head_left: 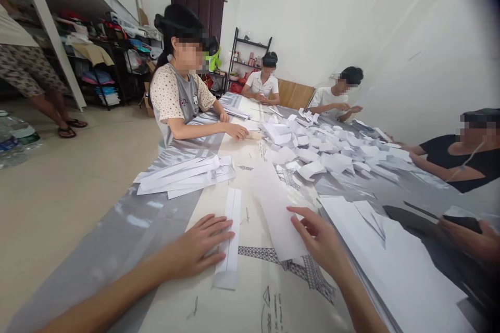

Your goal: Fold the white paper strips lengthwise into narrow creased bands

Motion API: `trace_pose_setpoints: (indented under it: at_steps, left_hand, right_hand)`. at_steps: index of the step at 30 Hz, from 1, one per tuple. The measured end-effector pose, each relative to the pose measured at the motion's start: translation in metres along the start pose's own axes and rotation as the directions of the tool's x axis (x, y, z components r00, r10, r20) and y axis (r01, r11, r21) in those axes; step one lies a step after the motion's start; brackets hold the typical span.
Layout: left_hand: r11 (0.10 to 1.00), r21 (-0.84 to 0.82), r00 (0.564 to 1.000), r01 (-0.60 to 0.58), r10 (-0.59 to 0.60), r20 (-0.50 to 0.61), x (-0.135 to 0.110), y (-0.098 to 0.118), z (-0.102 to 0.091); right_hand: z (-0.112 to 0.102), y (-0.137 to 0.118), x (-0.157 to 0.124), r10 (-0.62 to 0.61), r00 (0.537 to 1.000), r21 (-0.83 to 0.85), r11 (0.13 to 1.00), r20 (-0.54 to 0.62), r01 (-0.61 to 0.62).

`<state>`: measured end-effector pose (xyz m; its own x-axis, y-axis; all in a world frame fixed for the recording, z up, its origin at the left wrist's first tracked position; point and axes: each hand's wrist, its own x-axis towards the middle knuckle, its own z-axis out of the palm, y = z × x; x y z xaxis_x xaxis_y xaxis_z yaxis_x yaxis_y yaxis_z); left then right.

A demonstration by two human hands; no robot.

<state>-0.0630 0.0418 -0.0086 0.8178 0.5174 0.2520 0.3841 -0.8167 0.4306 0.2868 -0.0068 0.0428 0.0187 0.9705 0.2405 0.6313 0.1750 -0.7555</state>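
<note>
My left hand (197, 251) lies flat with fingers stretched, pressing on a narrow folded white paper strip (230, 239) that runs along the table. My right hand (318, 237) rests with fingers slightly curled on the edge of a wider white paper sheet (279, 213), thumb and fingers touching it. Both papers lie on a table cover printed with tower drawings (273, 291).
A stack of long folded strips (187, 174) lies ahead on the left. A heap of folded paper pieces (332, 148) fills the table's middle. Large white sheets (390, 260) lie at my right. Several people sit around the table; another stands at far left by shelves.
</note>
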Motion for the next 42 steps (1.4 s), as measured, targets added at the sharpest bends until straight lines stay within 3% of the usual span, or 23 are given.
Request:
trace_pose_setpoints:
  at_steps: [3,6,11,15,27,42]
  left_hand:
    - [0.999,0.051,1.0,-0.014,0.014,-0.002,0.0,-0.003,0.003]
    - [0.997,0.08,1.0,-0.002,0.0,0.023,0.0,-0.005,0.003]
    - [0.995,0.096,1.0,-0.01,0.008,0.03,0.001,-0.006,0.003]
    - [0.995,0.096,1.0,-0.012,0.009,0.03,0.001,-0.005,0.003]
    - [0.997,0.075,0.999,-0.027,0.029,-0.022,0.001,-0.003,0.002]
    - [0.996,0.088,1.0,-0.003,0.004,-0.003,0.001,-0.001,0.001]
  right_hand:
    - [0.001,-0.004,-0.004,-0.025,0.998,0.01,1.0,0.06,0.025]
    - [0.016,-0.012,-0.011,-0.053,0.984,0.049,0.998,0.171,0.045]
    - [0.048,-0.018,-0.02,-0.115,0.926,-0.005,0.992,0.359,0.126]
    - [0.061,-0.011,-0.02,-0.11,0.884,-0.095,0.981,0.455,0.171]
    - [0.071,0.005,-0.016,-0.243,0.87,-0.19,0.917,0.429,0.35]
    - [0.069,0.004,-0.015,-0.235,0.871,-0.164,0.929,0.432,0.332]
